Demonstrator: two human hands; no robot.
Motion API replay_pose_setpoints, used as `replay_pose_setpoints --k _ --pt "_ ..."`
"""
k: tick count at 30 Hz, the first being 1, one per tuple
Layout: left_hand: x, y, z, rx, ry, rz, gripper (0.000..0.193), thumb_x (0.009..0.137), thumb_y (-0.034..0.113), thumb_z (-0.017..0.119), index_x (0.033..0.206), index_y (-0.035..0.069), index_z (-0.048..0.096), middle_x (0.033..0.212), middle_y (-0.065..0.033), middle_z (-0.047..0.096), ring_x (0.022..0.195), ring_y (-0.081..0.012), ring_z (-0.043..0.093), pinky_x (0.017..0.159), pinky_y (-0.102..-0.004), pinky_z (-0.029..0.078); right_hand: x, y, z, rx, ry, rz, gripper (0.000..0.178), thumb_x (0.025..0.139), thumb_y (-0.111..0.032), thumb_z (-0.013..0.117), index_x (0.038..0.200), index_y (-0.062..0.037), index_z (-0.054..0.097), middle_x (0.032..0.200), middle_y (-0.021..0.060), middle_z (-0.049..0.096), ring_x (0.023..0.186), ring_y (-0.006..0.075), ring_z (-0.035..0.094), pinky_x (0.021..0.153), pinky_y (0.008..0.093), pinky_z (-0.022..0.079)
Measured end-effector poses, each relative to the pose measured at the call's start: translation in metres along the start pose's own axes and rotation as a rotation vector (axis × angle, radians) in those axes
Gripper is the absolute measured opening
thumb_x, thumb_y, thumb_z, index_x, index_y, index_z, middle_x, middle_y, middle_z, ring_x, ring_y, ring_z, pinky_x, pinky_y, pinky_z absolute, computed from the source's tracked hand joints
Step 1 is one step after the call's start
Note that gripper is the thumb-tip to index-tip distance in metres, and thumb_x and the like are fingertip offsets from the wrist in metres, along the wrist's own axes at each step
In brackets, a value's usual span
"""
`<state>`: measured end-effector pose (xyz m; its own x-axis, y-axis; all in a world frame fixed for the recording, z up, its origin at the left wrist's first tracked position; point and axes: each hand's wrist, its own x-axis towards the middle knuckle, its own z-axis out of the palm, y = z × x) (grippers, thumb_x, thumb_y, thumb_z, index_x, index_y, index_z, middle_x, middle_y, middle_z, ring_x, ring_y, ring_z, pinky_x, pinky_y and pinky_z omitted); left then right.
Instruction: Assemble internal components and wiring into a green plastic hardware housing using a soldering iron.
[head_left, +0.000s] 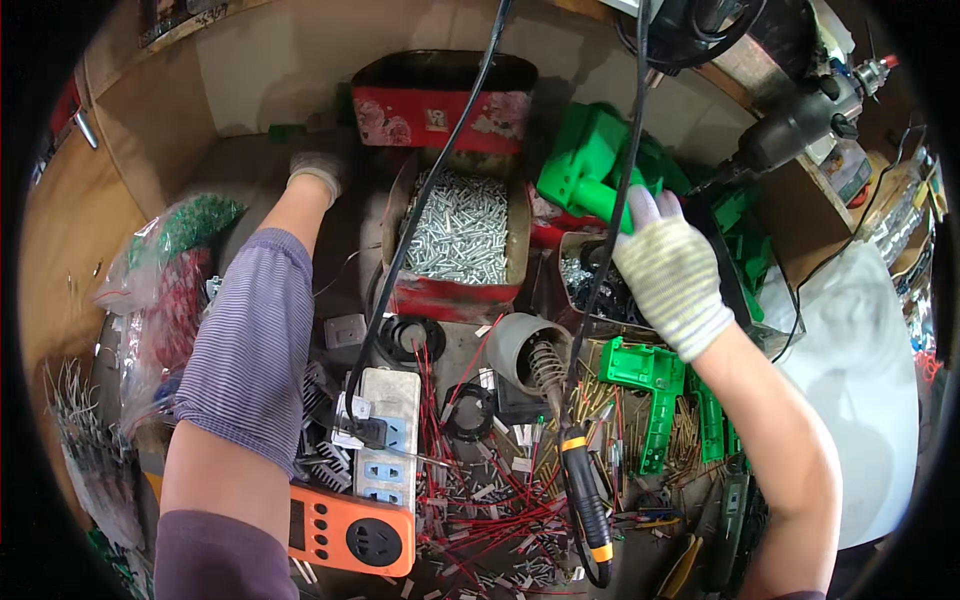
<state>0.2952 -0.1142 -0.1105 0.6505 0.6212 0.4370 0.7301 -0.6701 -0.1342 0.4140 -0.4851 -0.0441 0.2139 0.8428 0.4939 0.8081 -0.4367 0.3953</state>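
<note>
My left hand, in a grey glove, reaches far back beside a red tin box; what its fingers do is hard to see in the shadow. My right hand, in a white knit glove, grips a green plastic housing at the back right. Between the two hands sits an open box of silver screws. A black cable hangs down in front of my right hand.
A soldering iron with a black and orange handle rests in a coiled stand. A white power strip, an orange meter, red wire pieces, more green housings and a drill crowd the bench.
</note>
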Motion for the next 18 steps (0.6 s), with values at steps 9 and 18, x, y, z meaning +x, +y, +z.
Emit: replay_pose_setpoints --k 9,18 --pt "-0.004 -0.028 0.016 -0.136 -0.034 -0.031 0.052 0.087 0.024 0.062 0.137 0.029 0.050 0.134 -0.0227 0.047 0.121 -0.0428 0.053 0.098 -0.0509 0.049 -0.055 0.001 -0.041 0.044 0.003 -0.154 0.018 0.076 -0.016 0.066 0.091 -0.0069 0.067 0.107 0.0169 0.060 0.093 0.0327 0.058 0.072 0.0415 0.051" --pt "-0.005 -0.031 0.011 -0.237 -0.040 -0.081 0.056 0.089 0.029 0.062 0.142 0.034 0.045 0.137 -0.0247 0.046 0.120 -0.0444 0.055 0.101 -0.0507 0.048 -0.167 0.031 -0.101 0.475 -0.155 1.134 0.026 0.081 -0.012 0.069 0.102 0.0013 0.062 0.110 0.0222 0.060 0.102 0.0397 0.057 0.085 0.0439 0.048"
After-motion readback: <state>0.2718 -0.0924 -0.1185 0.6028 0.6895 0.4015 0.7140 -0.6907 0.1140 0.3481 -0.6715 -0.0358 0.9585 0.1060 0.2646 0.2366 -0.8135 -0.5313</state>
